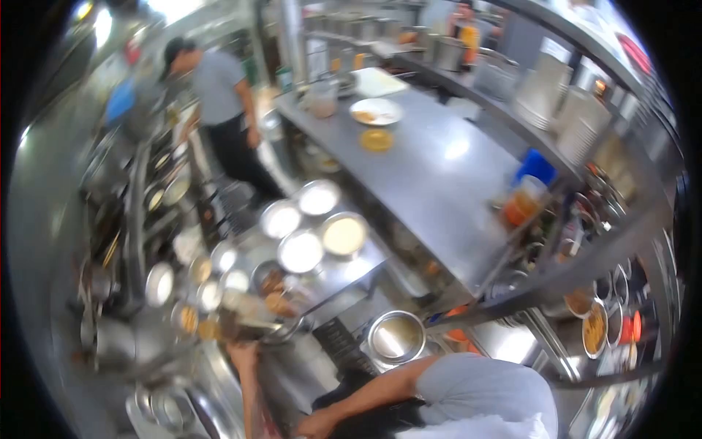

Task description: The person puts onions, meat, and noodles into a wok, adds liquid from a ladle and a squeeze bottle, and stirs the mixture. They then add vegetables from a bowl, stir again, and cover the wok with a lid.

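My left hand (243,355) reaches up from the bottom, right at a dark brown object (238,327) beside the crowded counter. Blur smears its fingers. At the bottom edge my right hand (316,423) is curled closed in front of my dark apron, and whatever is in it is hidden. Past the left hand lie an uncovered rectangular container (245,301) and a metal pan (281,333). Several small round containers, one with orange-yellow food (188,319), stand to the left of it.
Large round containers, one with pale yellow contents (344,234), stand on a steel counter. A metal pot (395,337) sits right of my hands. On the steel table (431,190) is a white plate (376,111). Another person (219,95) stands beside the cooking line.
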`<act>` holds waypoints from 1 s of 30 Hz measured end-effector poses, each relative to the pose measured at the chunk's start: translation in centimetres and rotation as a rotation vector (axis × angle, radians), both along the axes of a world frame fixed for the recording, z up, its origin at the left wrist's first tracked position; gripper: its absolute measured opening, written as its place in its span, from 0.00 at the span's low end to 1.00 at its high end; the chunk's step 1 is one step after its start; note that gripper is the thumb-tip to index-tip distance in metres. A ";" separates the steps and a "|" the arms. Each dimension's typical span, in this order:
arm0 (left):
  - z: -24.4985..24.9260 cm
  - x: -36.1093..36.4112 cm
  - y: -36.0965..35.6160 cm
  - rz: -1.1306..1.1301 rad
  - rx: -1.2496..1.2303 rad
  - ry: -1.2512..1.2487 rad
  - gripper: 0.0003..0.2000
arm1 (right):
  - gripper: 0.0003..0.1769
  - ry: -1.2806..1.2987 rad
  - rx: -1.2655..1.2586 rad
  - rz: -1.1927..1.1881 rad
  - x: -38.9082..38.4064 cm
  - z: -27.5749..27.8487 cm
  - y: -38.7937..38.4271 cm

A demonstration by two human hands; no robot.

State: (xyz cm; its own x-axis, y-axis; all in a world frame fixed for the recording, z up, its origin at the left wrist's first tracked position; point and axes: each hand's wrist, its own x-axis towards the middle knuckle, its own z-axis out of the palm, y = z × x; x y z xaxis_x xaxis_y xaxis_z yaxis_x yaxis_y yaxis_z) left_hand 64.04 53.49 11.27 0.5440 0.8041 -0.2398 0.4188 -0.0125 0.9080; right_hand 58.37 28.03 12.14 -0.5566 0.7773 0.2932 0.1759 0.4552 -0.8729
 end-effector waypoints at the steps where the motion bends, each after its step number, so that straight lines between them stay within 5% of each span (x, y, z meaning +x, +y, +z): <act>1: 0.1 0.9 -0.4 0.132 -0.040 -0.012 0.45 | 0.30 -0.004 -0.001 -0.061 1.1 0.2 0.3; 3: 0.4 1.8 -0.8 0.159 0.046 -0.145 0.48 | 0.26 -0.012 -0.078 -0.116 1.8 2.7 0.7; 5: 1.2 3.5 -0.9 0.362 0.415 0.095 0.47 | 0.22 -0.049 -0.153 -0.128 4.2 5.9 0.3; 8: -0.9 2.8 1.4 0.238 0.458 -0.045 0.40 | 0.19 -0.051 -0.311 -0.032 1.5 6.1 -1.4; 9: 0.5 2.6 0.2 0.446 0.619 0.095 0.39 | 0.20 -0.037 -0.384 -0.047 0.3 4.2 -1.0; 10: -0.3 2.2 0.4 0.489 0.441 -0.060 0.37 | 0.20 -0.045 -0.383 0.009 -0.4 4.7 -1.3; 13: 9.3 -0.1 -4.1 0.440 0.404 -0.213 0.35 | 0.22 -0.153 -0.587 0.010 -0.3 6.3 -1.7; 15: 15.6 -4.3 -7.8 0.447 0.509 -0.239 0.34 | 0.22 0.019 -0.308 -0.042 -1.2 5.4 -1.9; 20: 28.0 -14.7 -18.6 0.461 0.533 -0.694 0.36 | 0.28 -0.045 -0.420 0.152 -8.7 6.7 -0.1; 23: 29.6 -21.8 -25.2 0.457 0.555 -0.825 0.39 | 0.28 -0.110 -0.453 0.362 -15.9 8.0 -0.1; 25: 29.2 -28.3 -30.2 0.498 0.549 -0.628 0.37 | 0.18 0.017 -0.438 0.515 -17.7 15.5 -2.1; 26: 28.7 -31.2 -32.6 0.582 0.593 -0.719 0.36 | 0.19 0.047 -0.461 0.569 -20.3 16.5 -2.4; 29: 30.0 -41.0 -40.9 0.773 0.781 -0.598 0.34 | 0.24 0.063 -0.374 0.745 -30.4 15.1 -4.2; 30: 29.4 -45.0 -43.7 0.940 0.798 -0.547 0.31 | 0.26 0.120 -0.125 0.868 -34.3 12.6 -4.6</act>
